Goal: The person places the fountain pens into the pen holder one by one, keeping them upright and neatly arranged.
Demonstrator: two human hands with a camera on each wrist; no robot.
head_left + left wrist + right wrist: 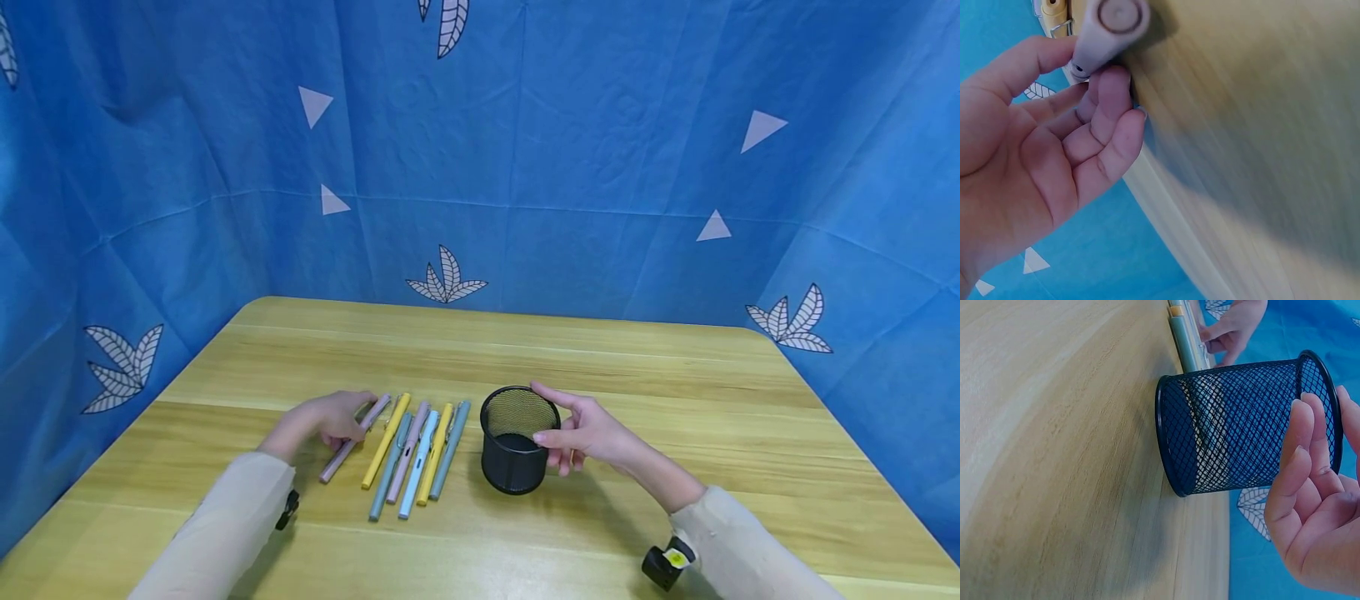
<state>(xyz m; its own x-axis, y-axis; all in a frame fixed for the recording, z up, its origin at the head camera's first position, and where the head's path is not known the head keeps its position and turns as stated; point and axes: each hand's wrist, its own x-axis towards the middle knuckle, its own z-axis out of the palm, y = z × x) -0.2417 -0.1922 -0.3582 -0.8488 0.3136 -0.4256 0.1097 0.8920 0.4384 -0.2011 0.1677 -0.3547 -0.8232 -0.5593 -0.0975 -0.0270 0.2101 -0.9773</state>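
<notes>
Hands apart: left hand (337, 417) pinches mauve pen (339, 462) at nine o'clock of six pens (419, 462); right hand (588, 429) grips upright black mesh cup (513, 468) at rim's three o'clock.

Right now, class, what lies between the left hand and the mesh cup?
In the head view, six pens lie between the left hand, gripping another, and the cup: two yellow, two teal, one lilac, one light blue.

Head view forward and down, close wrist views, shared tabletop (750, 417)
</notes>
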